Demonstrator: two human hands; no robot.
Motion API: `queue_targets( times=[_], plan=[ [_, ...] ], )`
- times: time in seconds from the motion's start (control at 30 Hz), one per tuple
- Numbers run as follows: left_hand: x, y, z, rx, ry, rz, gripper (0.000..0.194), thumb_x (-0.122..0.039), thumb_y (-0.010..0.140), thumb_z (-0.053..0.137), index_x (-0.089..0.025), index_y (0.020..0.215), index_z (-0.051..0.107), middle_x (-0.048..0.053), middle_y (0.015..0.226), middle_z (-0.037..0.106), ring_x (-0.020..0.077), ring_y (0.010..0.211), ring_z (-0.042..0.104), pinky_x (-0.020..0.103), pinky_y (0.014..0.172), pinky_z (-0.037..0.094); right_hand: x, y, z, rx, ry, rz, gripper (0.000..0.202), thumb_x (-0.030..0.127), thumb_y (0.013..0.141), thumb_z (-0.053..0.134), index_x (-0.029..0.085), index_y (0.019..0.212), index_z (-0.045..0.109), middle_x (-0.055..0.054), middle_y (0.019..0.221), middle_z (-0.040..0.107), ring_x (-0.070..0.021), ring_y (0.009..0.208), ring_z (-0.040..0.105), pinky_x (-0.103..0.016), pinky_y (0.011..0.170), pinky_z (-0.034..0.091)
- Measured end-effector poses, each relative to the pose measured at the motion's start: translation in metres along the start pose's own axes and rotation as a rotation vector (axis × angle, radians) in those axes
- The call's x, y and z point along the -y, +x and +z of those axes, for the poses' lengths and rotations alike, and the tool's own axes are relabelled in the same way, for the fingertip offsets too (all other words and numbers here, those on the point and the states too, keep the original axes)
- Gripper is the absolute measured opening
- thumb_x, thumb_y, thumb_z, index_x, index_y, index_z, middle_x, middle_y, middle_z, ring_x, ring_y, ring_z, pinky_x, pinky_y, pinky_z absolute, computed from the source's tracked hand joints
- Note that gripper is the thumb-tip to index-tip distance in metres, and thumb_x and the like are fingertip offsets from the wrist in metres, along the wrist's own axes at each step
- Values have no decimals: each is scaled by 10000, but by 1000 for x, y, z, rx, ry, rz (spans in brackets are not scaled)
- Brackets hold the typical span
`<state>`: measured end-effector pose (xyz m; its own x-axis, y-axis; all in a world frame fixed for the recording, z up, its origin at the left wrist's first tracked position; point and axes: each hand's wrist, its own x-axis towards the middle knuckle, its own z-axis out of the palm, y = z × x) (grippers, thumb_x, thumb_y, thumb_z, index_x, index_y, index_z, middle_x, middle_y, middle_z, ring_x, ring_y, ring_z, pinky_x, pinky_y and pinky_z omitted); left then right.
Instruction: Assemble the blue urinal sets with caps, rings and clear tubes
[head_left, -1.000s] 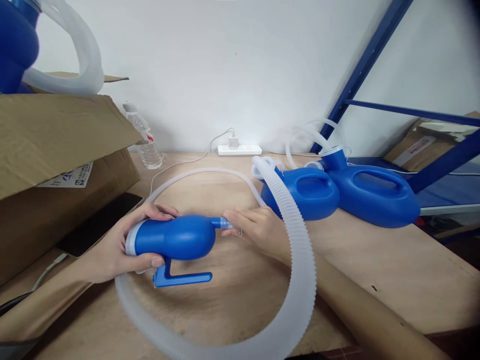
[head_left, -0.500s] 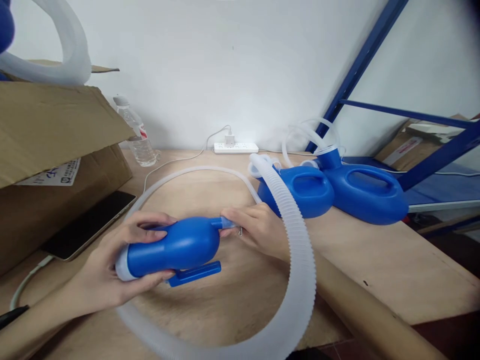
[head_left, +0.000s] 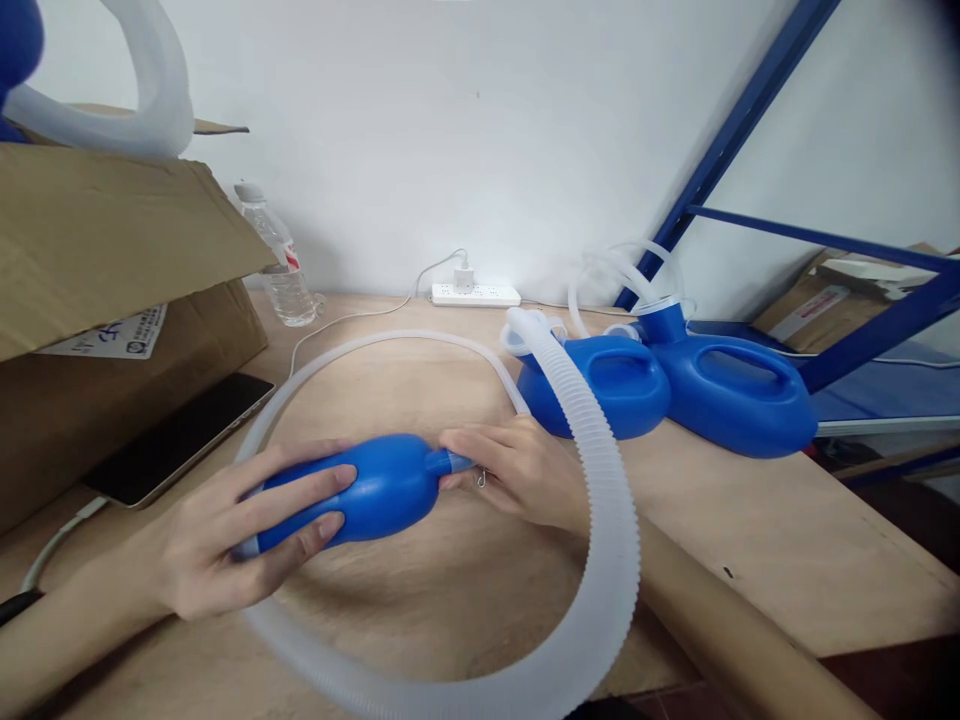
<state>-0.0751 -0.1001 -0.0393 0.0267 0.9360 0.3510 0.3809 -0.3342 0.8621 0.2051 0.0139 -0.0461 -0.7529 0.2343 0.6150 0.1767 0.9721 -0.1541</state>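
My left hand (head_left: 247,525) is wrapped round a blue plastic urinal cup (head_left: 390,487), its pale rim end (head_left: 246,549) mostly under my palm. The narrow spout (head_left: 437,462) of the cup points right, where my right hand (head_left: 517,465) pinches the end of a clear hose (head_left: 461,461) fitted at the spout. By my right fingers a small metal wire loop (head_left: 481,478) shows. A wide translucent corrugated hose (head_left: 611,520) loops around both hands and leads to the nearer blue urinal bottle (head_left: 622,385). The cup's handle is out of sight.
Behind it lies a second blue urinal bottle (head_left: 742,400). At left are an open cardboard box (head_left: 97,230), a phone (head_left: 187,435) on a cable and a water bottle (head_left: 281,265). A power strip (head_left: 476,295) sits by the wall; a blue metal shelf (head_left: 720,150) stands right.
My left hand has rolled the cup, so its handle has turned out of view and my fingers lie over its top. My right hand stays at the hose end. The view has shifted slightly.
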Motion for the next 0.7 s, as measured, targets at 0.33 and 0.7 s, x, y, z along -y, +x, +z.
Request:
queue_targets(
  times=[0.33,0.7],
  plan=[
    [13,15,-1,-69,210,340,435,-297,635,930,-410,1028,782,43,1132,773,312,1010,741,437,897,605,-5,5,8,-23,-44,173,352,495,1036,571,181,1167,660,-38,928,787,-176,790,730,-287,705,513],
    [-9,28,-3,-90,-212,-422,537,-502,560,910,-277,988,676,24,992,687,169,656,622,219,484,457,-8,-1,9,-229,-293,214,222,264,1029,602,217,1241,649,-64,1028,769,-221,955,721,-385,887,577]
  ],
)
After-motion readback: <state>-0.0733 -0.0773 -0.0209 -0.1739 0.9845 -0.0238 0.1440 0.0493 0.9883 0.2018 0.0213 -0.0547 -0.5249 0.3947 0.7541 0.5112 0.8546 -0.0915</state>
